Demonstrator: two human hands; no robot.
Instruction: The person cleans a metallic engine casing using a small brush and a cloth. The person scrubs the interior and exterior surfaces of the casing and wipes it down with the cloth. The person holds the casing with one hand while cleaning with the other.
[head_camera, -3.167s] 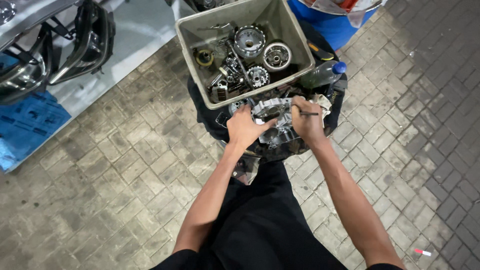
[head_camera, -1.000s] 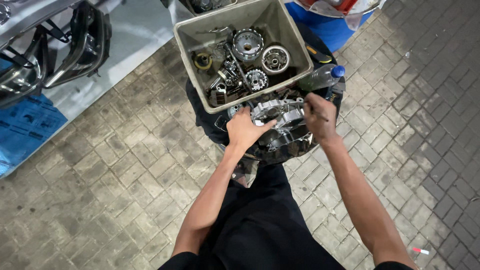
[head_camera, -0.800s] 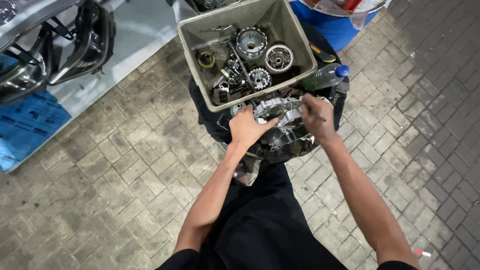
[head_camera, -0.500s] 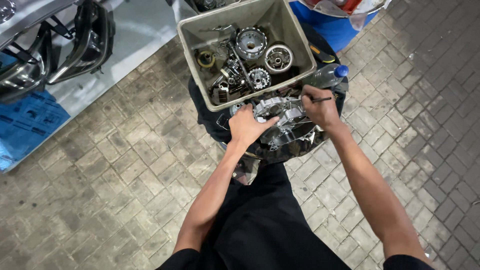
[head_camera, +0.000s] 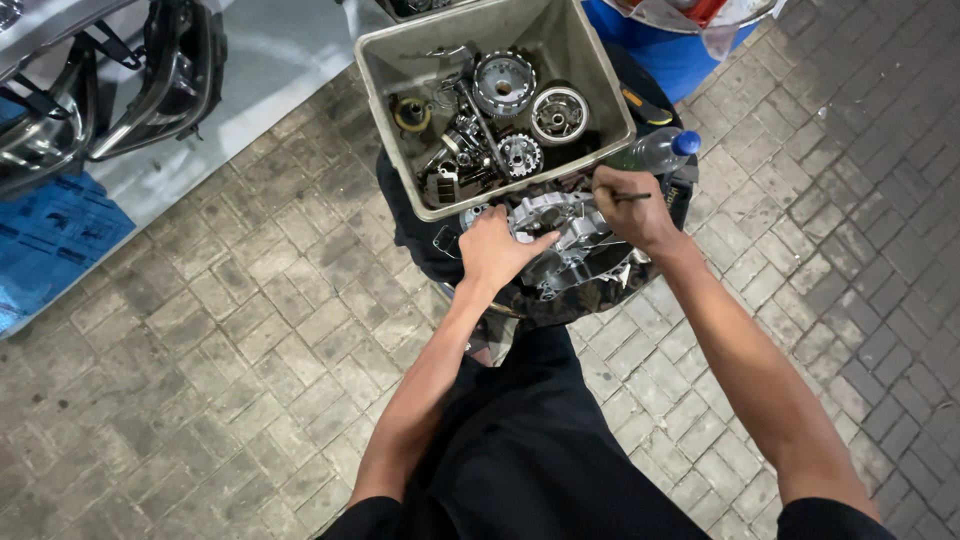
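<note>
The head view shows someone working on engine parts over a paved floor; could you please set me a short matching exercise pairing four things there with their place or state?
Things:
1. left hand
2. right hand
3. grey bin
4. plastic bottle

Place or state:
A. lies beside the bin, blue cap at its end
B. grips a thin dark tool
C. rests flat on the metal engine casing
D. holds gears and round clutch parts

Pairs: 1-C, 2-B, 3-D, 4-A
</note>
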